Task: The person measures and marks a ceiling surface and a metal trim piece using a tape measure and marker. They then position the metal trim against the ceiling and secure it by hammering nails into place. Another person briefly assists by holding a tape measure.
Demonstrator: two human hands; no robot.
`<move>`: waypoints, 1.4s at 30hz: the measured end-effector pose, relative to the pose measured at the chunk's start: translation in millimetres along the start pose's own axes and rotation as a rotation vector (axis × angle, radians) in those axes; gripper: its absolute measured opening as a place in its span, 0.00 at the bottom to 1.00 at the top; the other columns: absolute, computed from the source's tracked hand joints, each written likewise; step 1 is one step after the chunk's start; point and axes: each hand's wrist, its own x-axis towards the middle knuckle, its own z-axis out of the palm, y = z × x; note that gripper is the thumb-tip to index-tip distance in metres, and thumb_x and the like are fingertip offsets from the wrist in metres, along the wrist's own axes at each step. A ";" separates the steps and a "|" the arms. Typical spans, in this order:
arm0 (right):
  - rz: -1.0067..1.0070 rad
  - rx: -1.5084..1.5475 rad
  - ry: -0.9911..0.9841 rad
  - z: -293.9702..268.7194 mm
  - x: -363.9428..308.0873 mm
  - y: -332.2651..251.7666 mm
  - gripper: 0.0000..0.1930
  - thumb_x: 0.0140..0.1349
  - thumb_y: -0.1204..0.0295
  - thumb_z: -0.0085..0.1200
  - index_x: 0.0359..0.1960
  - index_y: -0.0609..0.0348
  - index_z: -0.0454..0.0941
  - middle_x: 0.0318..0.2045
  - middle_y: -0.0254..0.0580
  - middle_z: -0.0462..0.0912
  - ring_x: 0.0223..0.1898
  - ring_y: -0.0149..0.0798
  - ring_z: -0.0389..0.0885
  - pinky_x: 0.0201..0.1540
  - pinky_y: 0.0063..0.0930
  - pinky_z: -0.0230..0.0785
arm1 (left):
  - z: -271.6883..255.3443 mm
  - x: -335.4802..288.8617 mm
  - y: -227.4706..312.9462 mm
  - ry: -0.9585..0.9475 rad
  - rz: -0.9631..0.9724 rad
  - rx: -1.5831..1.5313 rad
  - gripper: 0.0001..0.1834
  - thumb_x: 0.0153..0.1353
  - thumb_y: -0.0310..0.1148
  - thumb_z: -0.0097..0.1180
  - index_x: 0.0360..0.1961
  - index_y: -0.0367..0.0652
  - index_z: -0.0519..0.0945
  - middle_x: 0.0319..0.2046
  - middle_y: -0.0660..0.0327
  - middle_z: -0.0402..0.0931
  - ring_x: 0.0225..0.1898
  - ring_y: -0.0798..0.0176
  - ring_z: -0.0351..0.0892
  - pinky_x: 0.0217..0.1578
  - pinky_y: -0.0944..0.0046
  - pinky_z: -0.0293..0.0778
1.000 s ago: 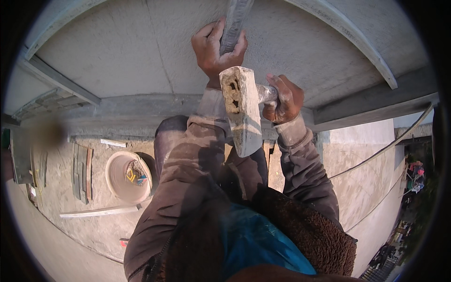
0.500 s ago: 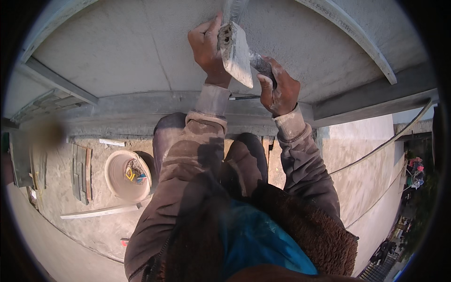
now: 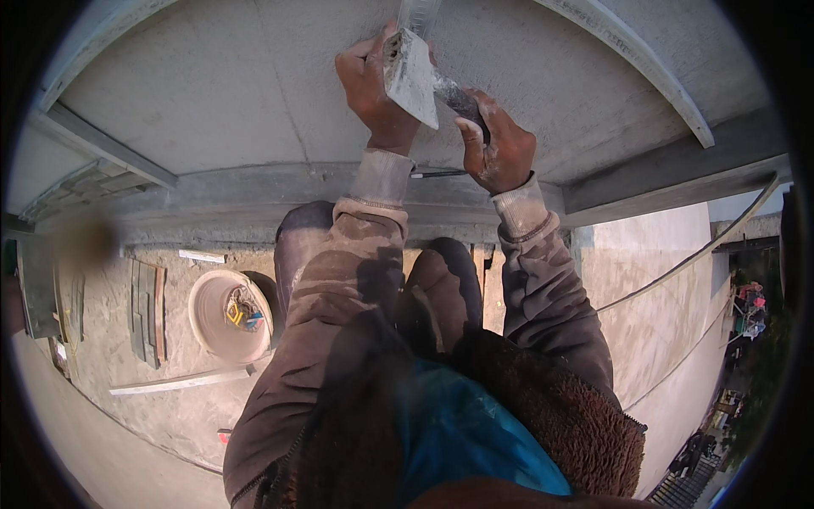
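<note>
My right hand (image 3: 502, 144) grips the dark, dusty handle of a hammer-shaped tool (image 3: 462, 100). Its pale, plaster-crusted block head (image 3: 411, 78) has holes in one end and stands in front of my left fingers. Close against that head, my left hand (image 3: 373, 89) is closed with its thumb side up. A ridged grey strip (image 3: 418, 12) runs up the grey wall surface (image 3: 331, 59) just above the left hand. Whether my left fingers hold the strip is hidden by the block.
A thin dark rod (image 3: 439, 175) lies on the ledge (image 3: 246, 191) under my hands. Below left are a round tub (image 3: 203, 318) with small coloured items, stacked boards (image 3: 146, 312) and a long pale strip (image 3: 178, 382). A cable (image 3: 687, 259) hangs at right.
The hammer-shaped tool and my right hand have shifted slightly up and left, and the tool head has tilted. My left hand has moved only a little.
</note>
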 end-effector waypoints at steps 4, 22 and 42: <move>-0.082 0.071 -0.002 -9.3 -9.4 7.0 0.19 0.61 0.63 0.65 0.51 0.56 0.78 0.27 0.41 0.83 0.22 0.38 0.83 0.22 0.28 0.73 | -9.8 7.4 19.2 -0.273 -0.203 0.177 0.32 0.44 0.33 0.79 0.52 0.39 0.81 0.37 0.59 0.73 0.37 0.62 0.75 0.35 0.66 0.73; 0.053 0.007 -0.041 -10.9 -3.0 -3.7 0.18 0.61 0.65 0.64 0.51 0.56 0.78 0.28 0.41 0.83 0.23 0.39 0.84 0.22 0.27 0.74 | -5.2 -1.5 1.8 -0.080 0.013 0.119 0.25 0.53 0.40 0.75 0.42 0.36 0.76 0.36 0.63 0.74 0.35 0.68 0.79 0.35 0.67 0.76; 1.264 0.543 -0.419 -125.3 -213.9 -112.4 0.17 0.71 0.58 0.53 0.39 0.64 0.76 0.25 0.32 0.74 0.29 0.24 0.67 0.33 0.23 0.63 | -327.3 28.3 -8.2 -0.418 -0.824 0.478 0.19 0.67 0.40 0.60 0.52 0.37 0.82 0.33 0.63 0.83 0.36 0.72 0.81 0.38 0.71 0.74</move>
